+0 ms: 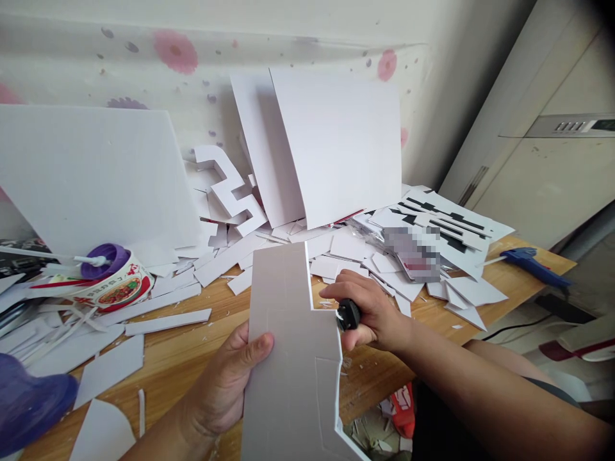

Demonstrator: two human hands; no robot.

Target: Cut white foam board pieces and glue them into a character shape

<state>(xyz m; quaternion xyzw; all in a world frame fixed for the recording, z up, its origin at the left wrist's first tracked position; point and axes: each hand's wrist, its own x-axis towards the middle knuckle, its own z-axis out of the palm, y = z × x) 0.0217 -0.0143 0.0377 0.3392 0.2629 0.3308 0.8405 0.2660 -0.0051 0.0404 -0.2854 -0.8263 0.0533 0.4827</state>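
A long white foam board (pixel 283 346) stands tilted in front of me, with a step cut into its right edge and faint lines on its face. My left hand (pixel 240 368) grips its left edge, thumb on the face and the other fingers behind. At the stepped right edge, my right hand (pixel 368 310) is closed around what looks like a black utility knife (pixel 348 315). Only the black end of this tool shows; its blade is hidden. Lower down, an outline is scored near the board's right edge.
Foam board offcuts (pixel 163 320) litter the wooden table (pixel 192 358). Large white sheets (pixel 341 147) lean on the wall. A paper bowl (pixel 118 285) stands left, near a purple object (pixel 33 400). A blue glue gun (pixel 533 264) lies by the right edge.
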